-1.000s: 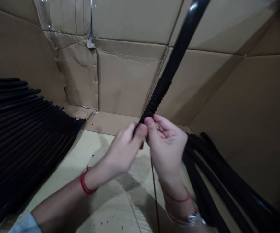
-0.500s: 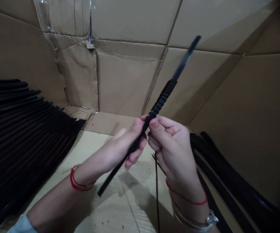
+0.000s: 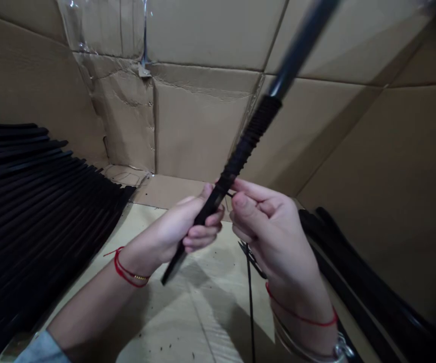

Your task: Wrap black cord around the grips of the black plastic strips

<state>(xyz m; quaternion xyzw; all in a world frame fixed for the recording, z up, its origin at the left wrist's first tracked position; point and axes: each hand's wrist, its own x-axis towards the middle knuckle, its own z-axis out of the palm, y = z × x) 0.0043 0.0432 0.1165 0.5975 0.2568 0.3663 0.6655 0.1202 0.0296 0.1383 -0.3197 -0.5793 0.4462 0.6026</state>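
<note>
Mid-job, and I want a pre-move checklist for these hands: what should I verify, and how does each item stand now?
1. Left hand grips the black bar: ok, closed around its lower part.
2. Right hand has the thin cord: ok, pinched just off the bar.
3. Wrapping tight: cannot tell, too dark and blurred.
4. Whole bar in view: not ok, its upper part runs past the top edge.
5. Hanging cord free of the dark pointed tool: cannot tell, they overlap in view.
6. Left hand clear of the black strips: ok, apart.
</note>
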